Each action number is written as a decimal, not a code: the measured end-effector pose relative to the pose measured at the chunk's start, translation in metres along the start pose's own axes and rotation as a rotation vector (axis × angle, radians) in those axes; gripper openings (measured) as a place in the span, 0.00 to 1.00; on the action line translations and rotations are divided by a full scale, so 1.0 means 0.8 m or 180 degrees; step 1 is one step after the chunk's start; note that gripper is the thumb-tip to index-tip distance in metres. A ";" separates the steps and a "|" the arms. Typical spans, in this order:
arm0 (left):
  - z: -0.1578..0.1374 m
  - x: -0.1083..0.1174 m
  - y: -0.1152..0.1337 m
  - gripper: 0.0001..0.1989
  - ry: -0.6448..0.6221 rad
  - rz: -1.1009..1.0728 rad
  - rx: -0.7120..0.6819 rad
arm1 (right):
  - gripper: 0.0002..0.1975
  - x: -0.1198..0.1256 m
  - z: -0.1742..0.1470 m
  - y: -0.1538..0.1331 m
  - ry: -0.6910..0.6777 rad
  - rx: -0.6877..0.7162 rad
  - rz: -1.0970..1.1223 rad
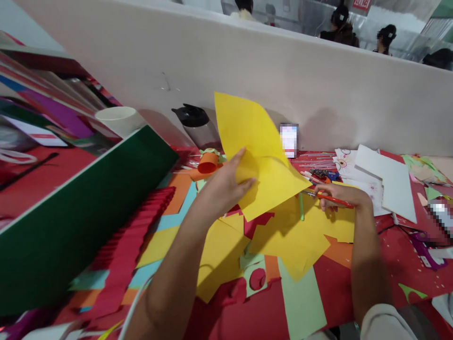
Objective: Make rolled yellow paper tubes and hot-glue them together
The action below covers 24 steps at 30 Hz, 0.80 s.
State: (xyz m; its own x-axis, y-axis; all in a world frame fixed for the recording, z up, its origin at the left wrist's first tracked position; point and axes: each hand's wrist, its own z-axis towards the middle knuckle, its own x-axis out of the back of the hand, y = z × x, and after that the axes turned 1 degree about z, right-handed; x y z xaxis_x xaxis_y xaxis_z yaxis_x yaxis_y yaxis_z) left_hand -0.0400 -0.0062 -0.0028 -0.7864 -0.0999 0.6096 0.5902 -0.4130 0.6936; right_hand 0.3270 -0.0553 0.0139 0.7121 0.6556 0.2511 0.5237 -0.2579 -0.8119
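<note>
A large sheet of yellow paper (258, 146) is held up above the table, its upper part curling back. My left hand (226, 189) grips it at the left edge, with some fingers on the near face. By the sheet's right-hand corner, my right hand (336, 193) is closed around red-handled scissors (341, 203), seen nearly edge-on. Their metal end reaches the paper's corner; whether the blades are parted cannot be made out. A narrow green strip (301, 208) is just below that corner. More yellow paper pieces (290, 241) lie underneath.
A dark green board (85, 212) leans at left, beside pleated red paper (132, 245). Behind stand a black-lidded jug (198, 125), a white cup (118, 118) and a phone (289, 140) against the white partition (170, 56). White boards (392, 184) lie right. People sit beyond.
</note>
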 end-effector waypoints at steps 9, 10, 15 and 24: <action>-0.004 -0.032 0.008 0.48 0.0441 -0.0616 0.0040 | 0.32 0.004 -0.012 0.002 -0.0285 0.0405 0.0122; -0.006 -0.038 0.008 0.48 0.0555 -0.0679 0.0034 | 0.34 0.005 -0.013 0.002 -0.0284 0.0441 0.0108; -0.014 -0.053 0.013 0.51 0.0978 -0.0732 0.0066 | 0.47 0.009 -0.018 0.006 -0.0183 0.0722 -0.0111; -0.015 -0.040 0.019 0.48 0.1381 -0.0558 0.0141 | 0.47 -0.001 -0.005 -0.002 0.0052 0.0846 -0.0245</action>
State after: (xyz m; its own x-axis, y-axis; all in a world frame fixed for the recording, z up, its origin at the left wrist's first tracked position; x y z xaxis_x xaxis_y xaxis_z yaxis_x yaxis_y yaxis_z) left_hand -0.0081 -0.0202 -0.0163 -0.8730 -0.4053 0.2715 0.4414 -0.4193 0.7933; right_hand 0.3279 -0.0582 0.0170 0.6835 0.6540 0.3242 0.4371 -0.0110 -0.8993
